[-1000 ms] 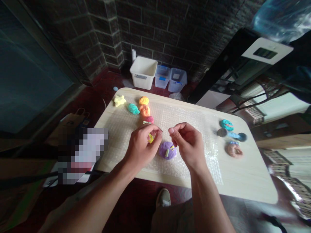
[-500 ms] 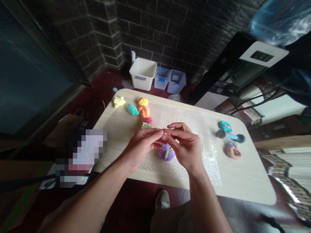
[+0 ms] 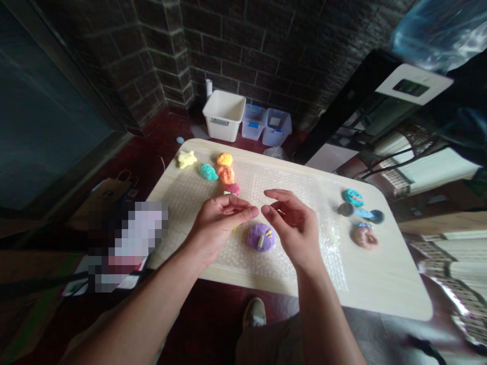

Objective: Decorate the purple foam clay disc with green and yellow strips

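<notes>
Clay-like star in pale yellow (image 3: 186, 159) sits at the left of the pale wood tabletop (image 3: 391, 276), followed by a teal rounded lump (image 3: 208, 171), then a yellow-orange lump (image 3: 224, 159), an orange lump (image 3: 225, 175) and a crimson lump (image 3: 233, 189) in a row toward the near edge. Next comes the left hand (image 3: 218, 220), thumb near its bent index finger; whether these fingers pinch anything I cannot tell. Half a second ago they met those of the right hand (image 3: 299, 223) around a tiny yellow bit; now the hands have parted and that bit is out of sight, so the joint handling seems to have broken off, with the bit perhaps hidden. Parting also uncovers the purple clay-like disc (image 3: 256, 234), lying on clear bubble wrap (image 3: 281, 177) between the hands, apart from both, bearing a pale green strip (image 3: 261, 241) and small yellow strips (image 3: 269, 234). The right hand's thumb and index finger stand apart, nothing visible between them. Farther right lie a turquoise round piece with a reddish band (image 3: 353, 197), a blue bar with dark grey ends (image 3: 363, 213) and a tan ring-like piece (image 3: 363, 237).
</notes>
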`<act>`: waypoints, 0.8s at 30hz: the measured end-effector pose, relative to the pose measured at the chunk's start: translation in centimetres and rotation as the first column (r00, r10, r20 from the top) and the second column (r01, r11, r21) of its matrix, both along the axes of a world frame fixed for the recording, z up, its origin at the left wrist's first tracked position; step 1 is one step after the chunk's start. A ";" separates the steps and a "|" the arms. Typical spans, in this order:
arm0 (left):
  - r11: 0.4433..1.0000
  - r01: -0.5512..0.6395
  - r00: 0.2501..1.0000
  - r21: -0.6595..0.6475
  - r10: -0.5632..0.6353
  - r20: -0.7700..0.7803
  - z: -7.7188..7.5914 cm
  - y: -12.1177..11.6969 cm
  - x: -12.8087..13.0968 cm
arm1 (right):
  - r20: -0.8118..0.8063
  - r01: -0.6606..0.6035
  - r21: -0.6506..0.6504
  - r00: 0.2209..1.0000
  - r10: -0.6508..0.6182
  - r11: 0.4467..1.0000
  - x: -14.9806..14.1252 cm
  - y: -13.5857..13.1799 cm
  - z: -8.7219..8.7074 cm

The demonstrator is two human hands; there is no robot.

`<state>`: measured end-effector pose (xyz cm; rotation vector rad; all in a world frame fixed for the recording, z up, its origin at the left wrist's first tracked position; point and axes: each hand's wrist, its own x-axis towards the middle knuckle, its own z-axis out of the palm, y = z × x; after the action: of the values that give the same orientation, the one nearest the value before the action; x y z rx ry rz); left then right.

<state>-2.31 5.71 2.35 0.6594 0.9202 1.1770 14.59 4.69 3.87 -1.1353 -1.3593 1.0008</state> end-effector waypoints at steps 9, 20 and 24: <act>0.998 0.052 0.997 0.025 -0.051 -0.052 0.2 0.0 0.1 | 0.001 0.035 -0.067 0.999 -0.035 0.997 0.1 0.1 0.2; 0.990 0.100 0.993 0.103 -0.092 -0.079 -0.6 0.0 0.3 | -0.017 0.018 -0.114 1.000 -0.020 0.993 0.1 0.0 0.0; 0.990 0.081 0.996 0.112 -0.075 -0.052 -0.1 0.0 0.3 | -0.025 -0.044 -0.086 0.999 0.042 0.995 0.1 -0.1 -0.1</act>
<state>-2.00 5.67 2.28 0.8123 0.8641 1.1544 14.70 4.58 3.77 -1.1586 -1.3376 1.1098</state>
